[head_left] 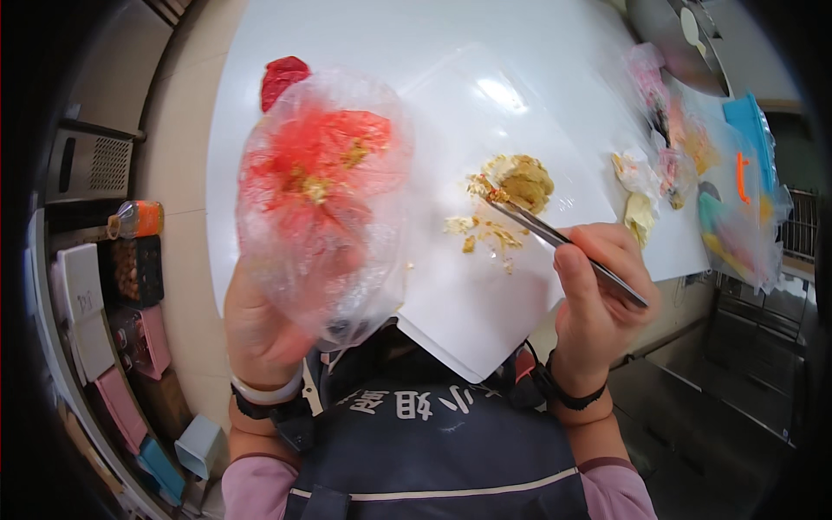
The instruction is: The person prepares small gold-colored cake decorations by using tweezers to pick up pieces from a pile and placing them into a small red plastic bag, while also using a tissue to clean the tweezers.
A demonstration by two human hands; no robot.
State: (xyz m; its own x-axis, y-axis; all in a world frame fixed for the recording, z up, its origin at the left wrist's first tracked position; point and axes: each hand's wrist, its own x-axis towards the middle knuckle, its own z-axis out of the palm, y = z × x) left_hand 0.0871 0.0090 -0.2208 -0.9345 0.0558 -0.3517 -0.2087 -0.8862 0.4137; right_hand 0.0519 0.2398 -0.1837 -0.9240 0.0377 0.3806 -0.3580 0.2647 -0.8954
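Observation:
My left hand [264, 325] holds up a clear plastic bag [347, 299] with a crumpled red layer inside and yellow crumbs on it. The bag partly hides its fingers. Between the fingers and thumb of my right hand [607, 282] is a slim metal tool like tweezers [555, 234]. Its tip touches a mound of crumbly, tan-yellow food paste [527, 184]. Smaller crumbs [494, 234] lie scattered before the mound. All of this food rests on a white board [472, 325]. Just beyond the bag, a dark red crumpled piece [282, 78] lies on the table.
The white table [364, 30] carries a metal bowl [680, 39] at the far right. Plastic bags [667, 130], a pale crumpled piece [639, 217] and a blue container [752, 130] sit along the right. Shelves at left hold a bottle [139, 219] and boxes [85, 277].

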